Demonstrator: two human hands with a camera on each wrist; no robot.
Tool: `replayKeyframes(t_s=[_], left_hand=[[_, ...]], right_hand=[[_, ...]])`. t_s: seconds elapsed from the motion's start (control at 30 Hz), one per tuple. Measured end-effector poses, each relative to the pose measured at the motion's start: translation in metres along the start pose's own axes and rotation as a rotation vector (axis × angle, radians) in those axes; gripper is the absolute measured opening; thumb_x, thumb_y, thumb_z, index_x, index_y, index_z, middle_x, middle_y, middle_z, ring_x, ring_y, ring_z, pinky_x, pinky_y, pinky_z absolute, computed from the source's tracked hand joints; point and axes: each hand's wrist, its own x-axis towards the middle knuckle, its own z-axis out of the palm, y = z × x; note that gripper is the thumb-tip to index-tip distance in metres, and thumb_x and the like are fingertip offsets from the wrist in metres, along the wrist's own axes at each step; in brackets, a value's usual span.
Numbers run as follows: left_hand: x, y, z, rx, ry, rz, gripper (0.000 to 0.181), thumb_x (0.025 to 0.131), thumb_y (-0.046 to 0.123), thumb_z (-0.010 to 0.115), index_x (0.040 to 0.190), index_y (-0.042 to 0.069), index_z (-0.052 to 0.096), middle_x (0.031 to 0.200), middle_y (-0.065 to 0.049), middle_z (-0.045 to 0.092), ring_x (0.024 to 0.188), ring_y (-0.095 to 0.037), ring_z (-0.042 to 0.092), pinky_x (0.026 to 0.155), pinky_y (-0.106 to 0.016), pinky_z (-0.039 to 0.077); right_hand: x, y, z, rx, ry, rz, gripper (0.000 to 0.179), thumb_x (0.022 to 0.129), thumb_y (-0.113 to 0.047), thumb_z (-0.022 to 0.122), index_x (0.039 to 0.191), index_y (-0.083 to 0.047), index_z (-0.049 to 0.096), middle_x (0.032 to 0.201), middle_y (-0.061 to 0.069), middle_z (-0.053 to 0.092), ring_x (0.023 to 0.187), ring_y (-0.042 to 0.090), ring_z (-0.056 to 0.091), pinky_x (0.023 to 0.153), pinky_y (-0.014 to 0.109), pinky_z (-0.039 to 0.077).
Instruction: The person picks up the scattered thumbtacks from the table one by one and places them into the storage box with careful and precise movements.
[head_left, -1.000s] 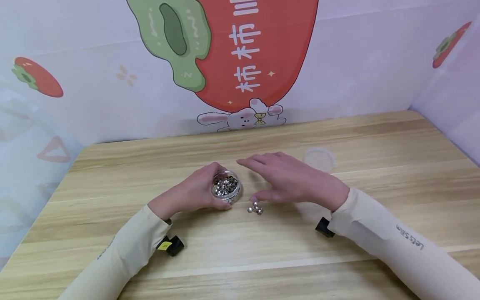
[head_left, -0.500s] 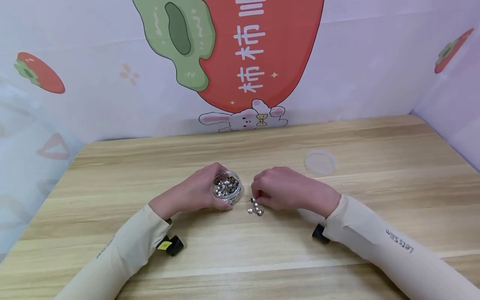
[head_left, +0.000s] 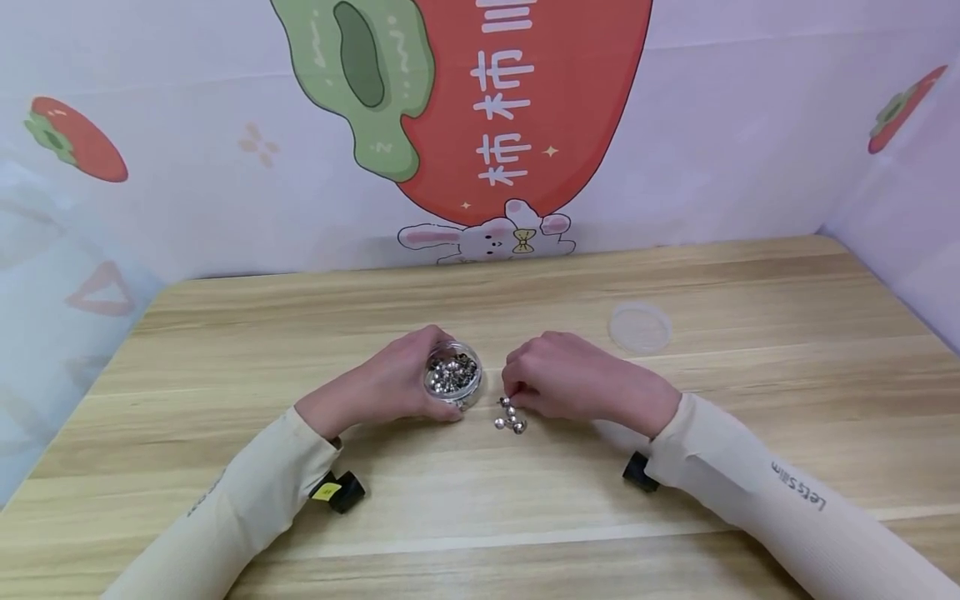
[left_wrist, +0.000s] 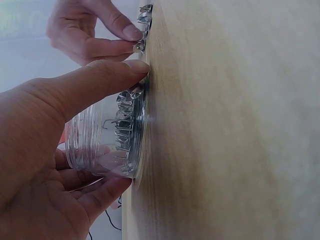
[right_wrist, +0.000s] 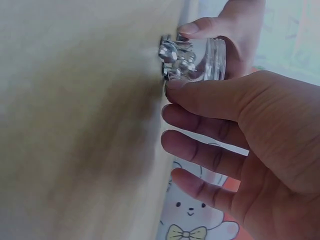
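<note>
A small clear round jar (head_left: 476, 390) stands upright on the table, with many silver thumbtacks (head_left: 452, 372) inside. My left hand (head_left: 397, 377) grips it from the left, thumb and fingers around its wall. Just right of the jar, a few loose thumbtacks (head_left: 510, 425) lie close together on the wood. Over them is my right hand (head_left: 566, 377), fingers bent in the head view. The left wrist view shows its thumb and a finger pinching a silver thumbtack (left_wrist: 139, 46) at the table surface. In the right wrist view, the fingertips partly hide what they pinch.
A clear round lid (head_left: 640, 327) lies flat on the wooden table (head_left: 450, 542), behind and right of my right hand. A printed wall sheet (head_left: 675, 150) rises along the table's back edge. Black wrist cameras (head_left: 347, 492) hang under both sleeves.
One second ago my right hand was spread above the loose thumbtacks. Its fingers then bent in and pinched one, and it has hardly moved since. My left hand stays on the jar.
</note>
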Motion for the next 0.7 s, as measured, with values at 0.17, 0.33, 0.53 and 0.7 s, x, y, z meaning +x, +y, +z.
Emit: replayKeyframes(t_s=[0.17,0.33,0.53,0.7], left_hand=[[0.0,0.001,0.0,0.006,0.008,0.014,0.076,0.065,0.035,0.088,0.122,0.003,0.049,0.119,-0.01,0.061,0.112,-0.024,0.057,0.1,-0.043,0.046],[-0.001,0.002,0.001,0.007,0.01,-0.002,0.076,0.065,0.035,0.088,0.122,0.004,0.048,0.119,-0.009,0.06,0.11,-0.022,0.057,0.1,-0.041,0.047],[-0.003,0.003,0.002,-0.003,0.009,0.004,0.073,0.066,0.035,0.088,0.12,0.006,0.048,0.118,-0.007,0.06,0.108,-0.02,0.057,0.097,-0.038,0.048],[-0.002,0.004,0.004,-0.019,0.01,0.045,0.075,0.067,0.033,0.088,0.124,0.008,0.046,0.117,-0.003,0.059,0.106,-0.018,0.056,0.095,-0.036,0.048]], right_hand=[[-0.003,0.002,-0.01,-0.013,0.115,-0.029,0.008,0.087,-0.013,0.07,0.083,-0.019,0.073,0.077,-0.01,0.064,0.066,0.004,0.056,0.068,0.025,0.05],[0.003,-0.003,-0.021,-0.016,0.191,-0.021,0.004,0.087,-0.015,0.072,0.087,-0.018,0.075,0.08,-0.009,0.067,0.069,0.005,0.059,0.07,0.026,0.052],[0.026,-0.019,-0.029,-0.019,0.206,-0.031,0.005,0.088,-0.019,0.071,0.091,-0.018,0.075,0.083,-0.008,0.068,0.071,0.007,0.058,0.07,0.025,0.05],[0.038,-0.026,-0.03,-0.03,0.215,-0.023,0.007,0.09,-0.021,0.069,0.094,-0.019,0.073,0.086,-0.008,0.068,0.071,0.008,0.056,0.072,0.026,0.048]])
